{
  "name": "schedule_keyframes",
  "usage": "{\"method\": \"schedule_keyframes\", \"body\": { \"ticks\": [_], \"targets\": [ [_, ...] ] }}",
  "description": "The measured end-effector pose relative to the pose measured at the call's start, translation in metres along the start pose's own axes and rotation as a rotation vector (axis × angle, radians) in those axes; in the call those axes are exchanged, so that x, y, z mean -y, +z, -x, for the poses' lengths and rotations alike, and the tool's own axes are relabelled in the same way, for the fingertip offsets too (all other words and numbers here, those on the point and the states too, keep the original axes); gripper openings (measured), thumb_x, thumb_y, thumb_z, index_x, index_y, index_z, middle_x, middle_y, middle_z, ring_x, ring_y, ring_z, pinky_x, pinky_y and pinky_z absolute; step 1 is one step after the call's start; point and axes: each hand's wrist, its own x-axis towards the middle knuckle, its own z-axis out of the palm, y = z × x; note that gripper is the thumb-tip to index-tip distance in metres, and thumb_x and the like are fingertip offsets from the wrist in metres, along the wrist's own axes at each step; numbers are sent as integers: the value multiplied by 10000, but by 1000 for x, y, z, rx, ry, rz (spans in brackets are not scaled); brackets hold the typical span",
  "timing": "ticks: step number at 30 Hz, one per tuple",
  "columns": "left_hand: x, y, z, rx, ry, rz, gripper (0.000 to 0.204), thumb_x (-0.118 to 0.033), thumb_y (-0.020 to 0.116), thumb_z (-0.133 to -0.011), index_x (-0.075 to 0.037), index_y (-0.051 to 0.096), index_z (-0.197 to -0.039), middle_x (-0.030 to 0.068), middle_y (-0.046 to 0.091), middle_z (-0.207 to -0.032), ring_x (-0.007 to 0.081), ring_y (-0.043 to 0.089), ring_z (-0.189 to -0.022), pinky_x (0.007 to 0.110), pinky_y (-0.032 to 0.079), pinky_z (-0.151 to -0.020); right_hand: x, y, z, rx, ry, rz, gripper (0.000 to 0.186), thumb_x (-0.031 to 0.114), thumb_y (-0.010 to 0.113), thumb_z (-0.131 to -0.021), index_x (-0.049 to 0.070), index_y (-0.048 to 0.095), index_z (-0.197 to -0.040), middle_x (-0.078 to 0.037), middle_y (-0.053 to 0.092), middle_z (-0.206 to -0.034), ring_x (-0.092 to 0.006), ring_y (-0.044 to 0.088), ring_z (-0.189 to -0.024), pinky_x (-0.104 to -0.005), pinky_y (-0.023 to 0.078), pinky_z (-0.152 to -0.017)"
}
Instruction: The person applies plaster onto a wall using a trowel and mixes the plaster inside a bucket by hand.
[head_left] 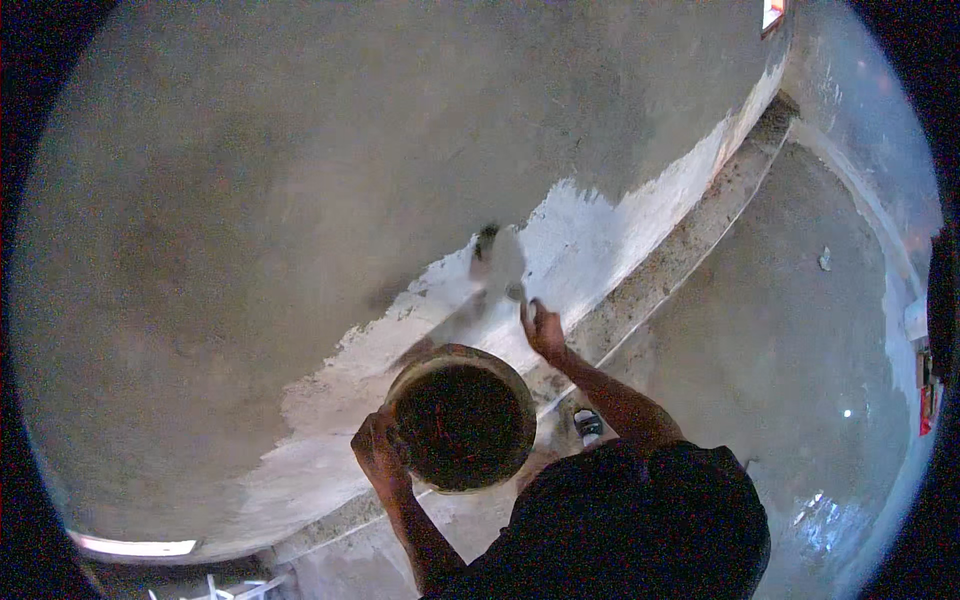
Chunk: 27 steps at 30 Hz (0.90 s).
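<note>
My left hand [382, 455] is closed on the rim of a round bucket [525, 385], held in front of my body. The bucket's inside is dark, so what it contains is hard to make out. Beyond it to the right, my right hand [545, 330] is closed round the handle of a trowel [510, 258] with a pale, motion-blurred blade. That blade is close to the wall [570, 230], over the border between grey plaster and a whitish lower strip; I cannot tell whether they touch. A dark patch shows beside the blade's left edge.
A narrow rough ledge [690, 235] runs along the foot of the wall. My shoe [588, 424] stands on the grey floor [720, 340] below it. A small pale scrap [824, 259] lies on the floor at the right. Reddish items [926, 405] are at the far right edge.
</note>
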Motion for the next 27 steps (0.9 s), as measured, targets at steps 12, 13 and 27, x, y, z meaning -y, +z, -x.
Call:
{"method": "schedule_keyframes", "body": {
  "ticks": [12,13,27],
  "targets": [
    [12,-14,18,-28,-10,68,342,-278,473,-826,-10,460,-614,-13,395,-560,93,321,-537,271,259,-473,14,28,5,268,-443,195,255,176,535,-791,-22,438,-918,-163,521,-573,-343,547,-542,-436,426,-453],
    [12,-14,19,-33,24,-7,339,-273,474,-827,-12,452,-612,-17,389,-555,88,318,-538,268,260,-474,9,25,15,268,-439,195,255,176,535,-791,-22,438,-918,-163,521,-573,-343,547,-542,-436,426,-453],
    [4,-26,27,-34,-167,232,353,-265,468,-834,-36,384,-578,-21,350,-534,97,292,-515,278,234,-456,62,9,-43,107,-64,-14,320,166,530,-802,-63,465,-1016,-230,540,-612,-349,536,-522,-386,419,-437]
  ]
}}
